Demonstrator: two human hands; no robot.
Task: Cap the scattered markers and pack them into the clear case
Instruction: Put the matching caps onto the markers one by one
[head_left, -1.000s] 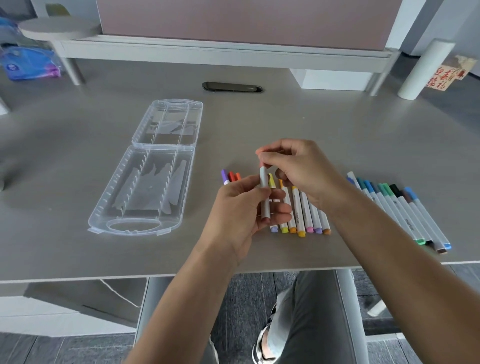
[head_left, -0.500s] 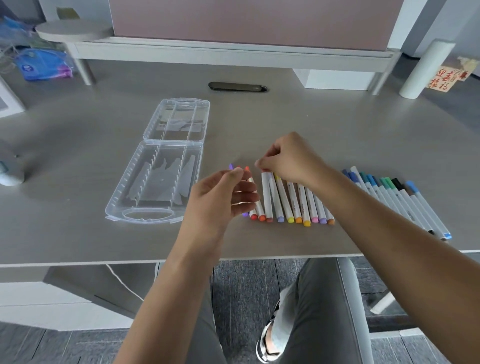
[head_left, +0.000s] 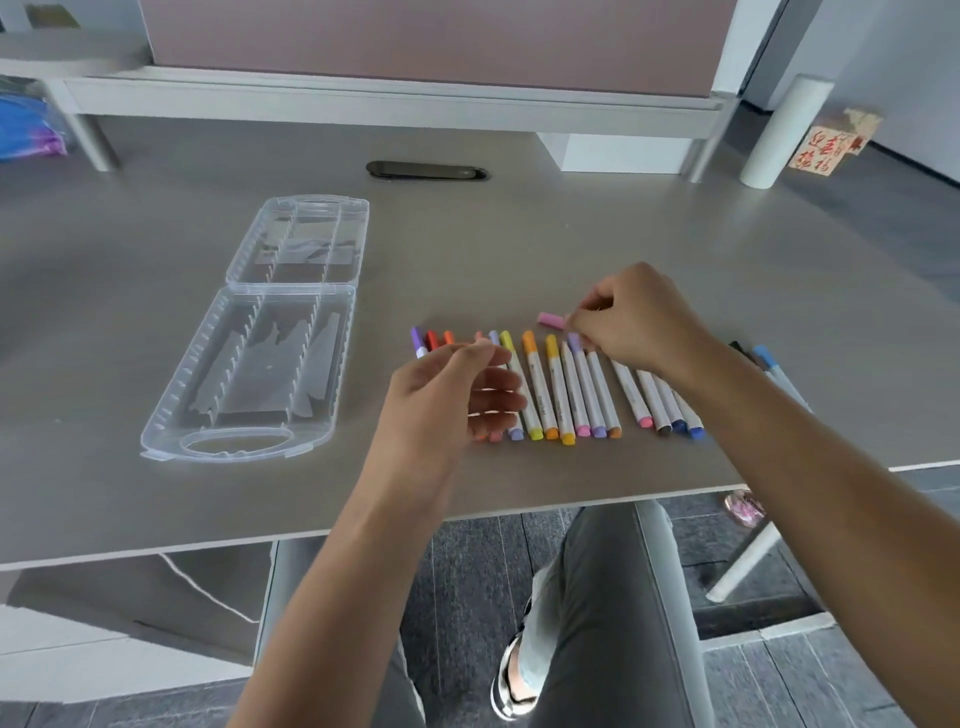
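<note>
While the person's legs in grey trousers (head_left: 613, 597) filled the bottom of the frame, both hands were up over the grey desk (head_left: 519, 234). Left hand (head_left: 447, 395) hovered just left of centre with fingers loosely curled and nothing in them (relaxed, not gripping), covering the near ends of a few markers. Right hand (head_left: 639, 322) was right of centre, fingertips pinching a pink cap (head_left: 551, 319) that stuck out to the left, just beyond the far tips of the marker row.

That row of markers (head_left: 561, 389) lay side by side across the middle of the frame, white barrels with coloured ends: purple, red, orange, yellow, lilac, then pink and blue ones further right, partly hidden under the right forearm. Couldn't tell which ones were capped at the far end under the hands.

Over in the left half sat the clear case (head_left: 249, 374), flipped open flat with its ribbed slots showing and no markers in it, the lid half lying further back. Beyond that, a dark oval grommet (head_left: 427, 170) sat in the desktop, with a raised white shelf (head_left: 395, 104) along the top of the frame.
</note>
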